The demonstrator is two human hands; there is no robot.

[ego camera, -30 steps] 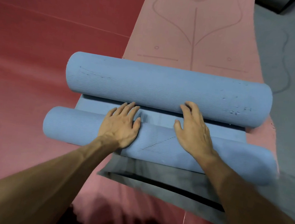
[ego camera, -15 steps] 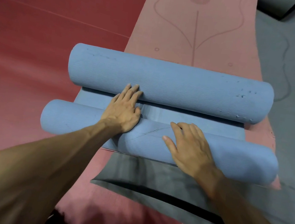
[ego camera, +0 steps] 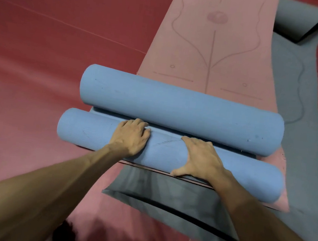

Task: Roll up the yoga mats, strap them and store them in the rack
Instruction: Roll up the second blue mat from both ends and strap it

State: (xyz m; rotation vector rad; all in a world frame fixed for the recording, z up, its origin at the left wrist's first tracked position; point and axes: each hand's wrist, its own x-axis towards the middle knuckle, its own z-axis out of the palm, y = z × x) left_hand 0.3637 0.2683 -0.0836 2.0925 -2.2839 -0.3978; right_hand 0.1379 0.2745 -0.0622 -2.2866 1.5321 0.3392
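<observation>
1. Two blue rolls lie side by side across the pink mat [ego camera: 211, 57], which is spread over a grey mat [ego camera: 165, 196] on the red floor [ego camera: 53, 49]. The near blue roll [ego camera: 85, 130] is thinner and the far blue roll [ego camera: 175, 110] thicker, with a flat blue strip [ego camera: 105, 112] showing between them. Whether they are one mat or two cannot be told.
2. The left hand [ego camera: 130, 137] sits on the crest of the near blue roll, its fingers bent over the far side into the gap. The right hand [ego camera: 199, 158] wraps the same roll close beside it, fingers curled over the top and thumb splayed down the near face.
3. The ribbed foam looks soft and light. It should grip well against skin, yet it probably springs open if released.
4. The near blue roll seems to lie at a slight angle to the far one. A wider hold, with hands nearer the ends and pressing evenly, would likely stop it telescoping.
</observation>
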